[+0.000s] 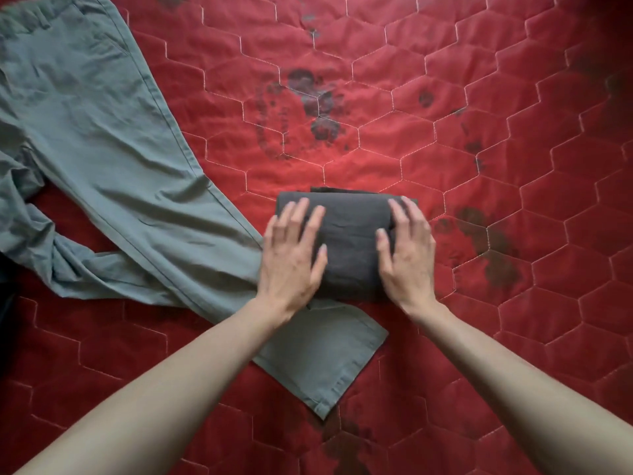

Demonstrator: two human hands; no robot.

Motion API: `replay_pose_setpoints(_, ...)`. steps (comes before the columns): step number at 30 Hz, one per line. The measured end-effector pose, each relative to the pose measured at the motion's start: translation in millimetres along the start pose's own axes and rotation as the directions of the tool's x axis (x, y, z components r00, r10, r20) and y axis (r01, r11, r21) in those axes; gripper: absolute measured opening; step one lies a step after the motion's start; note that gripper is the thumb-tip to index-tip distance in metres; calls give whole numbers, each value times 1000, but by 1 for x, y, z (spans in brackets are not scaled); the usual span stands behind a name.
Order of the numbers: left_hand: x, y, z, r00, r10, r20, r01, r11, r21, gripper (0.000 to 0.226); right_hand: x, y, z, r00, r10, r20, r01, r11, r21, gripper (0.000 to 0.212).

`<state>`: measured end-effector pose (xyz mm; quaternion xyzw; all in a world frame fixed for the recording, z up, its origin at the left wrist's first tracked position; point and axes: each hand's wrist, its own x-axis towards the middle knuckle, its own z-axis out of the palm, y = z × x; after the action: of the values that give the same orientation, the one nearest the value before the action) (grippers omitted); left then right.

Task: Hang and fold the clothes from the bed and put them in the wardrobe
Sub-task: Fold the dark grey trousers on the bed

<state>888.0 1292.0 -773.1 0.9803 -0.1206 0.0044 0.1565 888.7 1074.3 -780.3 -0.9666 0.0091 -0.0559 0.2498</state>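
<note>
A dark grey garment (349, 234) lies folded into a small rectangle on the red bed (479, 132). My left hand (291, 258) rests flat on its left side with straight, spread fingers. My right hand (407, 255) lies flat on its right side, fingers straight. The folded piece sits partly over the lower leg of a pair of grey-green trousers (102, 149), which are spread unfolded across the left of the bed, one hem (322, 365) pointing toward me between my forearms.
The red quilted bedcover has a stitched hexagon pattern and several dark printed marks (308, 108) in the middle and on the right. A dark gap (5, 303) shows at the left edge.
</note>
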Motion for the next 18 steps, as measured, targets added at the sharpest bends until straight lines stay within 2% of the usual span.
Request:
replay_pose_setpoints(2, 3, -2, 11, 978, 187, 93, -195, 978, 80, 64, -1, -5, 8, 976, -165, 145, 185, 974, -131, 60)
replay_pose_setpoints(3, 4, -4, 16, 967, 222, 125, -235, 966, 108, 64, -1, -6, 13, 956, -199, 216, 237, 957, -169, 62)
replay_pose_setpoints(6, 11, -12, 31, 975, 158, 156, -179, 974, 137, 69, 3, 0, 30, 929, -170, 329, 258, 935, -246, 68)
replay_pose_setpoints(9, 18, -19, 45, 978, 113, 176, -142, 976, 163, 72, 9, 5, 44, 933, -121, 338, 225, 932, -286, 70)
replay_pose_setpoints(13, 22, -18, 46, 969, 112, 221, -152, 974, 170, 76, 12, 7, 41, 928, -142, 344, 231, 945, -231, 71)
replay_pose_setpoints(15, 18, -14, 39, 981, 31, 189, -57, 989, 134, 81, 7, 7, 34, 956, -89, 278, 151, 966, -210, 77)
replay_pose_setpoints(17, 15, -7, 29, 972, -204, 116, 204, 979, 16, 93, 3, 2, 24, 979, 101, 174, -82, 990, -111, 88)
replay_pose_setpoints(18, 14, -3, 23, 929, -360, 86, 366, 927, -77, 98, 1, -2, 19, 963, 231, 141, -230, 973, -21, 94)
